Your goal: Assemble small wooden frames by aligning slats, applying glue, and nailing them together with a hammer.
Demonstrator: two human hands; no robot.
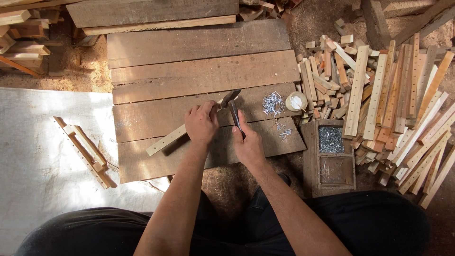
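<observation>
My left hand (201, 123) grips a pale wooden slat (166, 140) with a row of holes, holding it down on the plank work surface (199, 76). My right hand (247, 142) is closed around the handle of a small hammer (231, 102), whose dark metal head sits just right of my left fingers, over the slat's hidden far end. A loose heap of small nails (273, 103) lies on the planks to the right of the hammer.
A small round white pot (296, 101) stands beside the nails. A wooden two-compartment box (331, 156) holds more nails. Many drilled slats and offcuts (398, 104) are piled at right. An assembled slat piece (85, 151) lies on white sheeting at left.
</observation>
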